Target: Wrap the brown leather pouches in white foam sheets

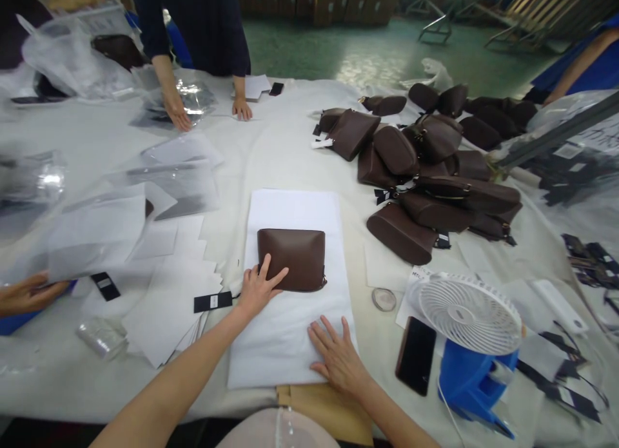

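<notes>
Pouch: dark brown, smooth, leather-like pouch (296,247), flat on white rectangular sheets (290,207), which likely shield it.
Left hand (257,294): fingers spread wide over the pouch's lower left, clasping nothing, apparently steadying it.
Right hand (341,361): opened wide, empty, against the sheets' lower right, presumably keeping them flat.
Black rectangular tag (200,304): beside the left wrist.
</notes>
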Tool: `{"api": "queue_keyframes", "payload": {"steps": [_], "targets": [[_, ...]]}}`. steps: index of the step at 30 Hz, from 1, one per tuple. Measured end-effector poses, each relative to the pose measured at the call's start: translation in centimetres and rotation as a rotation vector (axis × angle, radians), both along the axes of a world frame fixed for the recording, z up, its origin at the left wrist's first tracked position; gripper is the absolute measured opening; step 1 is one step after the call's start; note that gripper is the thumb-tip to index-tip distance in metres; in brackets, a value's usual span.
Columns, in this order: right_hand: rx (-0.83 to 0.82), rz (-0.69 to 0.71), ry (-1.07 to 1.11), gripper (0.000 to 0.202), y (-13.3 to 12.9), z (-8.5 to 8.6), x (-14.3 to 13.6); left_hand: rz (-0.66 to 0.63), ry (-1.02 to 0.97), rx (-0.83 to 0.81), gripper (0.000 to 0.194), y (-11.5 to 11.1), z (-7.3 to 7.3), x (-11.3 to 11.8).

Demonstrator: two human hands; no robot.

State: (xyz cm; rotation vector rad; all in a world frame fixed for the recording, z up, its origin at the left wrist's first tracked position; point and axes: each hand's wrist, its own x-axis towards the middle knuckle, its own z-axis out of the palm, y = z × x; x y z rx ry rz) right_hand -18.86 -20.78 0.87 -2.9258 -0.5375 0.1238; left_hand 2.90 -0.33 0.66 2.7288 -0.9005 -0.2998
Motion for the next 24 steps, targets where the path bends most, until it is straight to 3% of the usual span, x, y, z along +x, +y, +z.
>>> {"api": "queue_keyframes", "payload": {"steps": [2, 4, 7, 11, 13, 14, 16, 18, 21, 24], "targets": [[0.01, -0.001, -0.018, 0.061, -0.2, -0.5, 0.2, -0.008, -0.006, 0.017, 0.059, 0.0, 0.1, 0.1], [0.035, 0.001, -0.056, 0.039, -0.3, -1.0, -0.2, -0.003, -0.056, 0.033, 0.061, 0.2, 0.8, -0.3], [0.129, -0.022, -0.077, 0.02, -0.2, -0.9, -0.9, -0.035, -0.102, 0.029, 0.068, 0.8, 2.7, -3.1], [0.288, -0.184, 0.083, 0.022, -0.1, 1.6, 0.7, -0.179, 0.006, 0.003, 0.106, 2.1, 4.6, -9.6], [0.321, -0.288, 0.145, 0.027, -0.4, 3.2, 2.7, -0.175, 0.023, 0.036, 0.101, 2.5, 4.6, -11.5], [0.322, -0.329, 0.163, 0.03, -0.7, 3.8, 3.8, -0.16, 0.035, 0.056, 0.088, 2.6, 4.6, -11.7], [0.305, -0.382, 0.179, 0.035, -1.5, 4.9, 6.1, -0.135, 0.101, 0.071, 0.054, 2.5, 4.7, -10.3], [0.266, -0.422, 0.158, 0.038, -2.5, 5.8, 8.3, -0.121, 0.204, 0.046, 0.032, 2.2, 5.4, -7.1], [0.201, -0.452, 0.035, 0.037, -3.9, 7.3, 10.9, -0.04, 0.316, 0.014, 0.027, 1.4, 7.1, -1.2], [0.163, -0.368, -0.048, 0.056, -4.7, 8.7, 13.0, 0.009, 0.364, -0.02, 0.024, 0.5, 8.1, 3.7]]}}
